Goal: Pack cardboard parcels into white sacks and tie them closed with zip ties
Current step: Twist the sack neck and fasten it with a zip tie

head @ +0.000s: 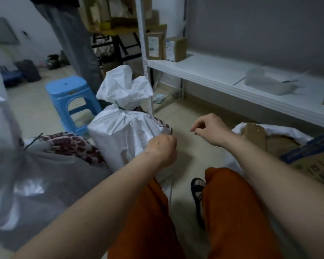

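I see the tied white sack [123,131] standing left of centre, zip tie [120,107] cinched round its neck. My left hand [162,148] rests curled against its side; whether it grips fabric I cannot tell. My right hand [208,128] hangs loosely curled, holding nothing visible. Risk: the upright sack may topple if nudged. The open sack [269,131] of cardboard at right is cut off.
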A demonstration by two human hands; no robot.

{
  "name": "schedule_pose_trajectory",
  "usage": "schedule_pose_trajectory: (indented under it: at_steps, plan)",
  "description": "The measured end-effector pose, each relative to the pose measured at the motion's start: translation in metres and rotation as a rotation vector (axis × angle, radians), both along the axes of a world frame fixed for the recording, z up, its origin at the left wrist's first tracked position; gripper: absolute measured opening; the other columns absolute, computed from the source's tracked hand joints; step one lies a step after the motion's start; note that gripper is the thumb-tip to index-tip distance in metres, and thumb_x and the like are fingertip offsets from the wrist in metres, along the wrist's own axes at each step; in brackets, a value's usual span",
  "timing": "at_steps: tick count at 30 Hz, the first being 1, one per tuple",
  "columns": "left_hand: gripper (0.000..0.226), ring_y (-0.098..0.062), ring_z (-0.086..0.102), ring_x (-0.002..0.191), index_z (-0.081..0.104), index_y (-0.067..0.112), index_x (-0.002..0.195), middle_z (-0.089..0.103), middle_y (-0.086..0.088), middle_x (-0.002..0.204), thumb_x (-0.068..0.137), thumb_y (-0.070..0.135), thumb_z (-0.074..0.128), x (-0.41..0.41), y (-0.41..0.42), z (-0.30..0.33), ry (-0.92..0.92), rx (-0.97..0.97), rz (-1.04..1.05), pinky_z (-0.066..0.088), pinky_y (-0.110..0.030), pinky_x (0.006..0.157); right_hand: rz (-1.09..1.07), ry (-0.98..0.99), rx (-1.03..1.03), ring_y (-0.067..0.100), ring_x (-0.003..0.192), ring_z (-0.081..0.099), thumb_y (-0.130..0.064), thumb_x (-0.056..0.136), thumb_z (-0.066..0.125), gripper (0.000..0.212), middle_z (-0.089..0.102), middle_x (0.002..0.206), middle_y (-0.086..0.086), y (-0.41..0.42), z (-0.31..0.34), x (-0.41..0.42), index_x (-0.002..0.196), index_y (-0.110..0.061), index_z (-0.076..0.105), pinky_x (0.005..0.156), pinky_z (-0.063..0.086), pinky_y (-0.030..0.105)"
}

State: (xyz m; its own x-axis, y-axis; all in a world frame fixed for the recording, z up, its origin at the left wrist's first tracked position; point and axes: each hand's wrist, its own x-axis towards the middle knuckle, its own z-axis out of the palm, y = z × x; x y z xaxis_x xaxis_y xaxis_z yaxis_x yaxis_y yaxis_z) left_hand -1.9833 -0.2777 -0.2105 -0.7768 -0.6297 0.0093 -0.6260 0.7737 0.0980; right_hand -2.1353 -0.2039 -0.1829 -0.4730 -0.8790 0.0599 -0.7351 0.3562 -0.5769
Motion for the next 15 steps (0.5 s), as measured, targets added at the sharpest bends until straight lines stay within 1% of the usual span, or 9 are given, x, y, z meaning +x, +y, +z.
schedule_pose_trajectory:
  at_steps: [2, 6, 11, 15]
  plan:
    - [0.028, -0.027, 0.057, 0.11, 0.06, 0.018, 0.117, 0.059, -0.008, 0.12, 0.092, 0.022, 0.048, 0.009, -0.015, 0.001, -0.003, -0.002, 0.062, 0.046, -0.033, 0.087, 0.053, -0.011, -0.004, 0.013, 0.09, 0.06, -0.005, 0.087, 0.058, 0.021, 0.068, 0.091, -0.002, -0.02, -0.002, 0.006, 0.085, -0.019, 0.074, 0.077, 0.045, 0.024]
    - [0.029, -0.028, 0.056, 0.111, 0.058, 0.017, 0.118, 0.057, -0.007, 0.122, 0.092, 0.028, 0.051, 0.013, -0.064, -0.001, 0.005, 0.012, 0.22, 0.045, -0.033, 0.087, 0.133, -0.06, -0.017, 0.012, 0.086, 0.06, -0.005, 0.084, 0.06, 0.021, 0.068, 0.086, -0.002, -0.068, -0.013, 0.005, 0.082, -0.02, 0.074, 0.074, 0.04, 0.019]
    - [0.032, -0.027, 0.053, 0.112, 0.055, 0.016, 0.12, 0.054, -0.007, 0.122, 0.091, 0.029, 0.052, 0.004, -0.137, -0.013, 0.081, 0.008, 0.399, 0.045, -0.036, 0.087, 0.16, -0.147, -0.084, 0.011, 0.085, 0.062, -0.011, 0.081, 0.067, 0.016, 0.067, 0.08, -0.007, -0.14, -0.031, -0.003, 0.075, -0.026, 0.072, 0.076, 0.046, 0.022]
    - [0.032, -0.027, 0.047, 0.115, 0.055, 0.014, 0.12, 0.052, -0.009, 0.122, 0.091, 0.025, 0.05, -0.001, -0.191, -0.024, 0.113, -0.018, 0.499, 0.042, -0.036, 0.088, 0.151, -0.174, -0.111, 0.013, 0.074, 0.062, -0.015, 0.078, 0.071, 0.013, 0.063, 0.067, -0.012, -0.194, -0.046, -0.001, 0.069, -0.025, 0.069, 0.074, 0.052, 0.03]
